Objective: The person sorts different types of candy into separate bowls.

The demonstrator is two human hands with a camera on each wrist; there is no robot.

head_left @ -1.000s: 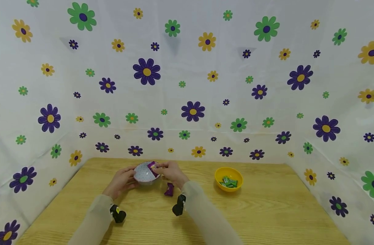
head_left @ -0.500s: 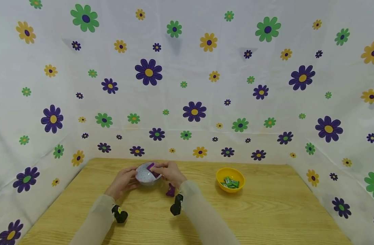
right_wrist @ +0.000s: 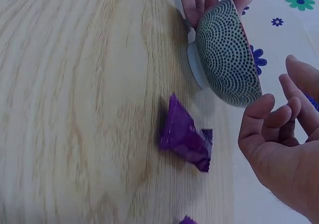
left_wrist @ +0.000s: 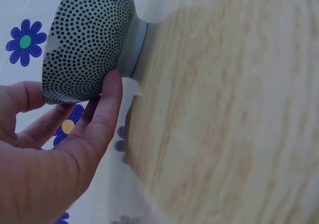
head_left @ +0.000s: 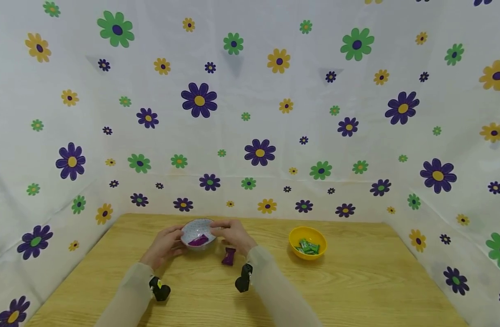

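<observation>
A dotted bowl [head_left: 198, 228] stands at the left back of the table with a purple wrapped candy [head_left: 198, 240] inside it. My left hand [head_left: 164, 247] holds the bowl, thumb at the rim and fingers against its outer side, as the left wrist view [left_wrist: 82, 47] shows. Over on the bowl's right side, my right hand [head_left: 233, 236] has loosely bent fingers near the rim and nothing in its grasp. Another purple wrapped candy [right_wrist: 187, 137] lies on the table by the bowl. The tip of one more purple wrapper [right_wrist: 187, 220] shows at the right wrist view's lower edge.
To the right, a yellow bowl [head_left: 308, 243] holds several green wrapped candies [head_left: 307, 247]. Both bowls are on a wood-grain table [head_left: 356, 281]. A white flower-print cloth [head_left: 242, 131] encloses the back and sides.
The right hand has let go of the purple candy, which now lies in the dotted bowl, and its fingers have drawn back to the rim. My left hand stays on the bowl.
</observation>
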